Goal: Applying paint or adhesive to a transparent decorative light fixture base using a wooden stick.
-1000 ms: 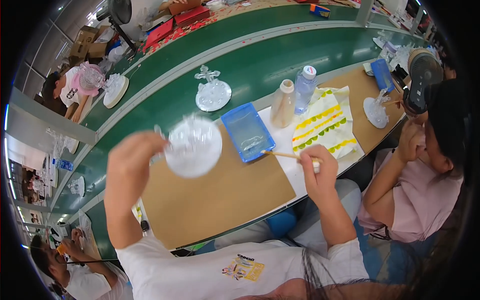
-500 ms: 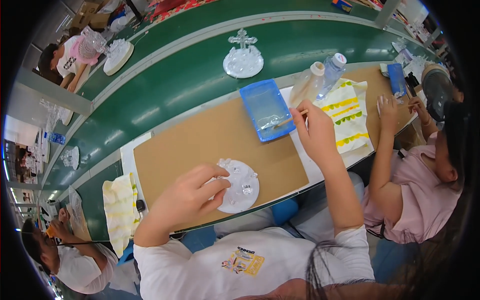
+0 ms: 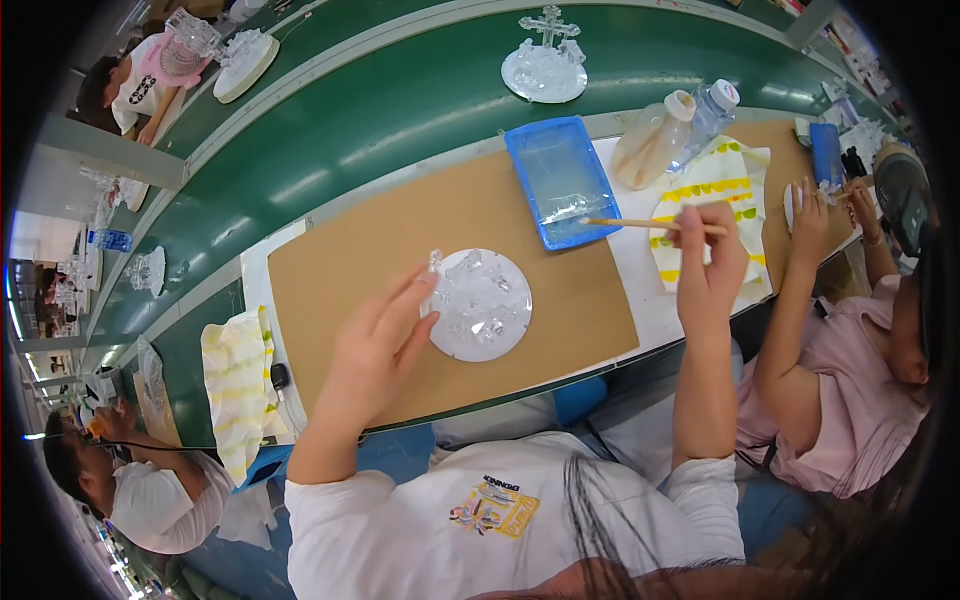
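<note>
A round white disc (image 3: 482, 345) with several clear crystal-like pieces on it stands over the brown board. At its left edge is my left hand (image 3: 375, 345), thumb and fingers curved around the rim beside a small clear piece (image 3: 435, 262). The fingertips are partly hidden there. My right hand (image 3: 710, 260) is closed on a thin wooden stick (image 3: 655, 226), held level, with its pale tip over the near right rim of a blue tray (image 3: 590, 236). Inside the tray lies something clear and shiny.
The brown board (image 3: 350, 280) covers the table before me. Two plastic bottles (image 3: 655, 140) stand right of the tray beside a patterned cloth (image 3: 755, 240). Another cloth (image 3: 235, 370) hangs at the left edge. A finished-looking cross ornament (image 3: 545, 75) sits beyond. A co-worker (image 3: 830, 380) works at right.
My right hand has lifted the stick up and out of the tray, to the right. My left hand has drawn back from over the disc to its left rim. The view has shifted.
</note>
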Demonstrator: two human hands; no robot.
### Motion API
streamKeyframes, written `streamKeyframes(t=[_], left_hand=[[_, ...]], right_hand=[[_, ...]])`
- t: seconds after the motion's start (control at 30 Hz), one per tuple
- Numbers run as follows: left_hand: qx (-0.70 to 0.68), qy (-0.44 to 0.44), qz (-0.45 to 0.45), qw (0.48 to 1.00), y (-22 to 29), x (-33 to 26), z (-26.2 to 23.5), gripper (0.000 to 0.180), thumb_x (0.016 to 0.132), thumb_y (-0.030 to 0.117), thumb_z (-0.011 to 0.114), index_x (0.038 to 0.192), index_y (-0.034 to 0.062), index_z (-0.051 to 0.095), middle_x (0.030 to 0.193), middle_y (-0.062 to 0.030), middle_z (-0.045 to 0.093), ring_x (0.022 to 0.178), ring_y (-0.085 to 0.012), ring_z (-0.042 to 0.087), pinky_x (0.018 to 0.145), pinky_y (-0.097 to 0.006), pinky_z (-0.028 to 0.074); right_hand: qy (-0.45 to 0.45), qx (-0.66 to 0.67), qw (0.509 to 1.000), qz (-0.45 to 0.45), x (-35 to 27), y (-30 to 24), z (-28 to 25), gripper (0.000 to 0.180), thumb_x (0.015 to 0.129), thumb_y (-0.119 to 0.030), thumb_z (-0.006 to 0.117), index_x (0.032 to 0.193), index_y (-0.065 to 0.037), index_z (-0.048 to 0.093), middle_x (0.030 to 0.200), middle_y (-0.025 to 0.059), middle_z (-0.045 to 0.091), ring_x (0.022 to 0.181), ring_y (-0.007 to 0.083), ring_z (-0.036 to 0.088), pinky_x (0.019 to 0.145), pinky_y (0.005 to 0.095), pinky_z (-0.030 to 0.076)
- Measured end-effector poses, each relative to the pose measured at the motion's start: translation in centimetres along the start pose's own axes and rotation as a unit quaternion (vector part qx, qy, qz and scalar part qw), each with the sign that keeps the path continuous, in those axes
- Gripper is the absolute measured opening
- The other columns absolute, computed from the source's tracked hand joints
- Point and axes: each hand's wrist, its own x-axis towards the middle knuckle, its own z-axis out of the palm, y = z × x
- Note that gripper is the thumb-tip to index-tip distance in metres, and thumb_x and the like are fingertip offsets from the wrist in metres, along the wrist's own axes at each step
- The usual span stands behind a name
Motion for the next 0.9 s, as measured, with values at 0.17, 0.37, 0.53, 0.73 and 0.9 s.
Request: streamKeyframes(t=[0.17, 0.37, 0.53, 0.73, 0.9], left_hand=[[0.026, 0.059, -0.067, 0.996, -0.5, -0.7, 0.7, 0.033, 0.078, 0.000, 0.071, 0.109, 0.0043, 0.063, 0.105, -0.0118, 0.068, 0.091, -0.0269, 0.068, 0.077, -0.034, 0.054], [-0.094, 0.014, -0.065, 0.993, -0.7, 0.7, 1.5, 0.028, 0.081, -0.007, 0.065, 0.108, 0.0016, 0.065, 0.105, -0.0133, 0.069, 0.092, -0.0224, 0.068, 0.080, -0.029, 0.054], [-0.108, -0.059, -0.022, 0.992, -0.1, 1.5, 1.8, 0.030, 0.078, -0.008, 0.066, 0.106, 0.0015, 0.065, 0.103, -0.0136, 0.070, 0.095, -0.0252, 0.068, 0.080, -0.032, 0.054], [-0.149, -0.018, 0.023, 0.988, -1.3, 0.7, 3.3, 0.034, 0.075, -0.008, 0.067, 0.108, 0.0015, 0.065, 0.105, -0.0138, 0.069, 0.091, -0.0272, 0.068, 0.077, -0.032, 0.053], [-0.156, 0.007, 0.059, 0.986, -1.8, 0.8, 3.9, 0.036, 0.073, -0.005, 0.070, 0.108, 0.0019, 0.066, 0.105, -0.0137, 0.069, 0.087, -0.0278, 0.068, 0.072, -0.032, 0.054]], right_hand=[[0.121, 0.126, 0.985, 0.013, -3.8, -1.1, -2.3, 0.016, 0.097, -0.013, 0.050, 0.084, -0.004, 0.050, 0.071, 0.0066, 0.052, 0.060, 0.0096, 0.047, 0.053, 0.0215, 0.036], [0.110, 0.182, 0.977, -0.031, -8.4, -2.5, -3.0, 0.023, 0.097, -0.024, 0.052, 0.084, -0.006, 0.045, 0.067, 0.0090, 0.049, 0.055, 0.0127, 0.041, 0.050, 0.0228, 0.033], [0.053, 0.219, 0.972, -0.070, -11.1, -2.0, -3.1, 0.029, 0.095, -0.031, 0.056, 0.081, -0.006, 0.048, 0.064, 0.0116, 0.053, 0.053, 0.0192, 0.046, 0.050, 0.0289, 0.037], [-0.105, 0.166, 0.972, -0.133, -11.8, -1.5, -2.2, 0.010, 0.080, -0.006, 0.061, 0.089, -0.005, 0.057, 0.078, 0.0096, 0.063, 0.056, 0.0245, 0.057, 0.052, 0.0337, 0.047], [-0.128, 0.131, 0.974, -0.135, -11.6, -1.3, -0.8, 0.011, 0.078, -0.005, 0.063, 0.087, -0.006, 0.057, 0.077, 0.0074, 0.063, 0.057, 0.0246, 0.057, 0.052, 0.0338, 0.047]])
